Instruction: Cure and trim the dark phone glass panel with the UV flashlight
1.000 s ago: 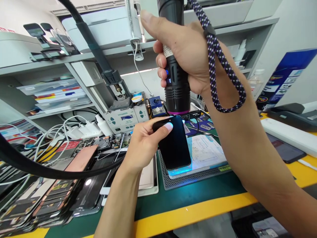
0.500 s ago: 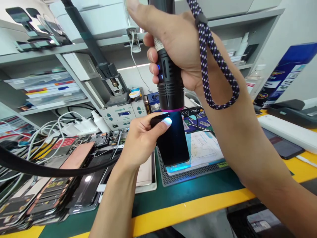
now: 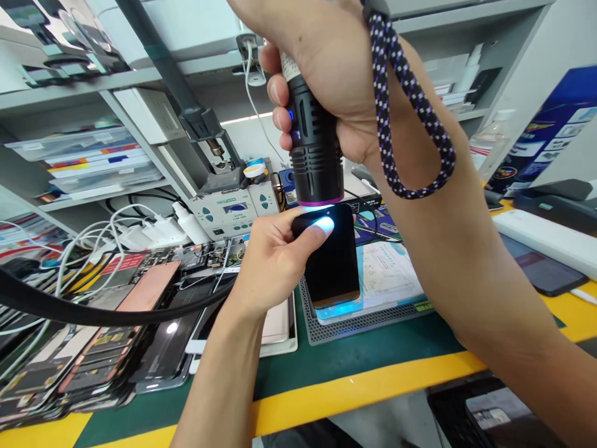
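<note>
My left hand [image 3: 282, 258] grips a black smartphone [image 3: 332, 261] by its top edge, thumb across the front of the screen. Just above that edge, my right hand [image 3: 321, 74] is wrapped round a black flashlight [image 3: 316, 149], its head pointing down. Blue-white light from the flashlight falls on my left thumb and the phone's top. A speckled wrist strap [image 3: 382, 112] loops down from the flashlight beside my right wrist. Under the phone lies a pale printed sheet [image 3: 392, 274] on a grey perforated mat [image 3: 345, 333], with blue light along the sheet's near edge.
Stacks of dismantled phones [image 3: 88, 367] cover the left of the bench, with white cables [image 3: 116, 230] behind. A grey soldering station [image 3: 233, 208] stands at the back. A black tube [image 3: 93, 316] crosses the left side. A dark tablet [image 3: 541, 264] lies at right.
The flashlight has tilted slightly, with its head shifted a little left. The phone has moved slightly right and its lower end shows a brownish reflection. Both hands keep their grip.
</note>
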`<state>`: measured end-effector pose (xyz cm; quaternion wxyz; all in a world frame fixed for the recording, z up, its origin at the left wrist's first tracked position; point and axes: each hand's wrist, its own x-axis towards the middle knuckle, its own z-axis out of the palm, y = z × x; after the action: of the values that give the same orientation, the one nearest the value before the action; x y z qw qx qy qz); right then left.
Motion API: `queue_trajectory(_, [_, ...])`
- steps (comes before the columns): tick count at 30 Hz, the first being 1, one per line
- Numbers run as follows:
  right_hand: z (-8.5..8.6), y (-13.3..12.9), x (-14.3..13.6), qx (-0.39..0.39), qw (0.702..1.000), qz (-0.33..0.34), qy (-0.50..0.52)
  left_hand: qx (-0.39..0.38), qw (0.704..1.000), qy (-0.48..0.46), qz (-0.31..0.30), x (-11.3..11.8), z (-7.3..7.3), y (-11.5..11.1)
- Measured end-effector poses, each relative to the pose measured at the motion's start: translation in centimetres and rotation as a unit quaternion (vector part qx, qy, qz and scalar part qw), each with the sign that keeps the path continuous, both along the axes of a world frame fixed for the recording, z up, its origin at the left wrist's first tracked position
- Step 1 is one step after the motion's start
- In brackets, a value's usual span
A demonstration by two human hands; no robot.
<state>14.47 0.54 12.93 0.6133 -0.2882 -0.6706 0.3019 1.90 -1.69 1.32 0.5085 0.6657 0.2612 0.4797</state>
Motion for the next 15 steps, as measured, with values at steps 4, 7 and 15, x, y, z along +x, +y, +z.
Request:
queue_trajectory(4, [-0.1,0.0,-0.5,-0.016,1.0,0.015,0.0,0.01,1.0,0.007,0.005,0.1,0.0,-0.1])
queue_trajectory(7, [-0.3,-0.1,-0.7,0.01,1.0,0.02,-0.006,0.013,1.0,0.015,0.007,0.2,0.0,-0.1])
queue_trajectory(15, [-0.2,-0.7,-1.6,-0.086,0.996,0.018,0.019,0.027,0.999,0.027,-0.015,0.1,-0.2,0.1])
